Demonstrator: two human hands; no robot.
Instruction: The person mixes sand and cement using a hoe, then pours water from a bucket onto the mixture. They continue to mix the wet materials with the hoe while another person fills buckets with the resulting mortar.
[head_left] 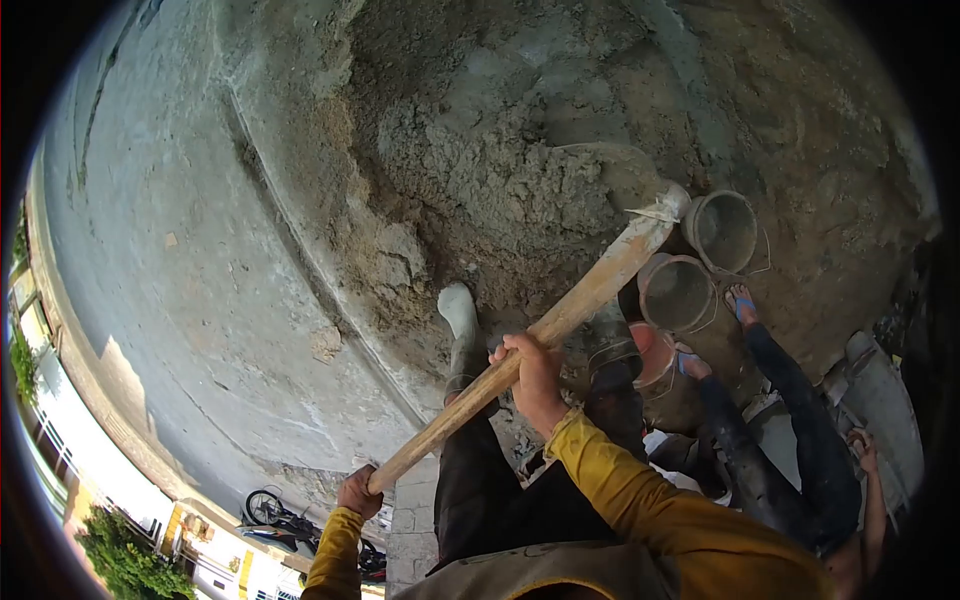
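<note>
A hoe with a long wooden handle point(455, 415) slants from lower left to upper right. My left hand point(358, 492) is wrapped round the handle's butt end. Farther up the shaft, near its middle, my right hand point(533, 380) grips it too. The hoe's blade point(625, 172) lies against a heap of wet grey mortar point(490, 180), and part of the blade is hidden in it. Yellow sleeves cover both my arms. My mortar-coated boot point(459, 310) stands at the heap's near edge.
Several buckets stand right of the hoe head: a grey one point(724, 232), another with mortar inside point(677, 293), and a reddish one point(652, 355). Another person's legs point(770, 430) in sandals are beside them. A concrete slab point(200, 270) extends left, with a motorcycle point(275, 520) beyond.
</note>
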